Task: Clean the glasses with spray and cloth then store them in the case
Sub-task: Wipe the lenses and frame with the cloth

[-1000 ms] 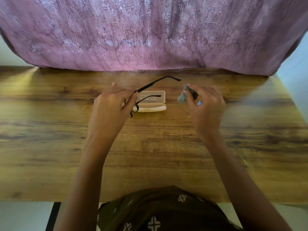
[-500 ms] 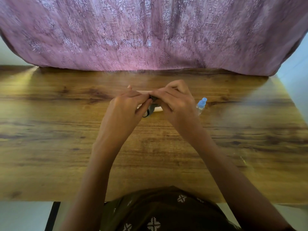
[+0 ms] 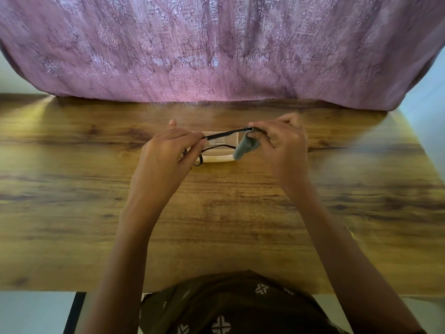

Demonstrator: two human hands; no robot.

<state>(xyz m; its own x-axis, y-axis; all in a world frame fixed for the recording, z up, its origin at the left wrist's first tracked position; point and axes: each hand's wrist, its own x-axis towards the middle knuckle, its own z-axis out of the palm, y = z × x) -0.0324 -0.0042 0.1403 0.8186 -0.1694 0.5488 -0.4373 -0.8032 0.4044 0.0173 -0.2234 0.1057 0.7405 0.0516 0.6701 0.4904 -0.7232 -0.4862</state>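
Both hands have parted, cloth [image 3: 245, 147] sliding along glasses [image 3: 225, 134].

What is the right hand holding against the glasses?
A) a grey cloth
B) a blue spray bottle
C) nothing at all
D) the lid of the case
A: the right hand pinches a grey cloth around the far end of the glasses arm, while the left hand holds the frame above the case.
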